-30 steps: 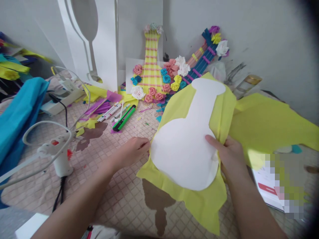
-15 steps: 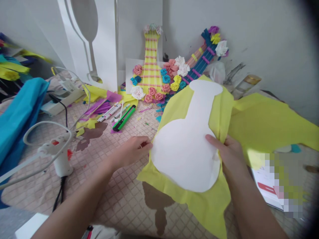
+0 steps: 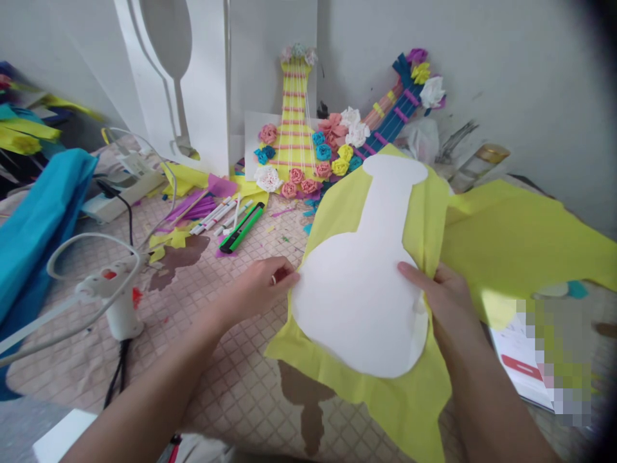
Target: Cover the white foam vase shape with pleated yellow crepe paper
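Observation:
A white guitar-shaped cutout (image 3: 357, 302) lies against a sheet of yellow crepe paper (image 3: 332, 206), both held tilted above the table. My right hand (image 3: 446, 299) grips their right side, thumb on the white face and fingers behind the paper. At the left edge of the cutout's wide body, my left hand (image 3: 277, 280) pinches the cutout and the yellow paper between thumb and fingers. The paper sticks out past the cutout on every side, with a loose flap hanging at the bottom.
A green utility knife (image 3: 241, 228) lies beside several white sticks (image 3: 212, 215). At left stand a glue gun (image 3: 118, 305) with its cable and a power strip (image 3: 120, 193). Decorated paper guitars, one yellow (image 3: 295, 128) and one blue (image 3: 390, 125), lean at the back. A phone (image 3: 520, 366) lies right.
My left hand has shifted slightly up and right along the cutout's left edge. The cutout and paper are nearly where they were; the view has moved a little.

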`<state>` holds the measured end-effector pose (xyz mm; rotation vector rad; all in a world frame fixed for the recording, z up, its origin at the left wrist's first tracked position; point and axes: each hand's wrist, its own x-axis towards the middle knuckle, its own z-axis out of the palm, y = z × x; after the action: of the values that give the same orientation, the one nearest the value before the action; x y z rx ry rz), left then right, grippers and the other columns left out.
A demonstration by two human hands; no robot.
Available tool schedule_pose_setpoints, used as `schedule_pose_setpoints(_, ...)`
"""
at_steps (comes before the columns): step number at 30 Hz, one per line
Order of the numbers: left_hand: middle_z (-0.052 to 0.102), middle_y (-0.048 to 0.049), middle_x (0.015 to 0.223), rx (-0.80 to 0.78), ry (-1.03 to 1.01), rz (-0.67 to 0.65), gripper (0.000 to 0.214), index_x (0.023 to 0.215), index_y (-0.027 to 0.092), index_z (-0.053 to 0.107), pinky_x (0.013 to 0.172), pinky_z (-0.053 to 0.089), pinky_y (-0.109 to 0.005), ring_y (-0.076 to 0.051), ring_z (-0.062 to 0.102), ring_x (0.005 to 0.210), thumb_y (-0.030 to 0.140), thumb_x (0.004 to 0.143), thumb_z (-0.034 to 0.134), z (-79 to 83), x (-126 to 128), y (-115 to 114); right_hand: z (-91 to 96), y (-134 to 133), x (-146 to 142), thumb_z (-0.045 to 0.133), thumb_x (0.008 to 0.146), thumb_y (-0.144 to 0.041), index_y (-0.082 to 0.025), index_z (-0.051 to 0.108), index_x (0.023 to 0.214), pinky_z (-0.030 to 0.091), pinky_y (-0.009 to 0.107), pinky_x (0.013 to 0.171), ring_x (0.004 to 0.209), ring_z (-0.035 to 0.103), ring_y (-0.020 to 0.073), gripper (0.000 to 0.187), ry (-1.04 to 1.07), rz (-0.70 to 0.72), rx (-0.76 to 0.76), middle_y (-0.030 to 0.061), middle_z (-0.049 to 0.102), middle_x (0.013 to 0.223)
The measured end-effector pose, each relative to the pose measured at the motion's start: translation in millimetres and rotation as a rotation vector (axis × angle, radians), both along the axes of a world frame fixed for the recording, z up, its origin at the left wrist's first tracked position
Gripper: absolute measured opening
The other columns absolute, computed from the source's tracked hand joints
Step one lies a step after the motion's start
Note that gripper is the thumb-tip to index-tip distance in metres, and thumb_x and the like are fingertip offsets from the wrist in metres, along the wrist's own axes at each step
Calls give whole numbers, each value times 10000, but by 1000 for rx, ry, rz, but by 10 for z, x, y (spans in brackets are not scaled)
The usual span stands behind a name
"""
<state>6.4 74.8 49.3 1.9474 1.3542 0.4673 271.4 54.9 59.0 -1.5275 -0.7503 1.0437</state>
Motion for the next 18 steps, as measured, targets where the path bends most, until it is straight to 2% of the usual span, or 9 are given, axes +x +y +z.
schedule_pose_setpoints(5,609,2,733,1,-17,-5,226,780,185,578,573,396,-238,-118,526,641,381,819,471,-40,-13,19,13,-13,-2,779,558,-281,-192,679,860,520,195,502,597,638,150,331,4,19,-23,15,702,749)
schedule_pose_setpoints(10,622,3,747,14,-20,-53,209,777,181,602,603,396,-229,-114,537,662,307,833,445,-23,-21,13,-31,-14,34,777,564,-310,-204,672,892,524,197,502,605,640,148,360,-11,53,-33,12,700,768)
schedule_pose_setpoints(18,549,13,672,95,89,-107,193,733,159,550,552,347,-228,-104,466,593,222,832,396,16,17,-11,6,-14,14,771,577,-303,-182,665,902,509,192,487,592,631,144,362,-21,69,-44,25,691,762)
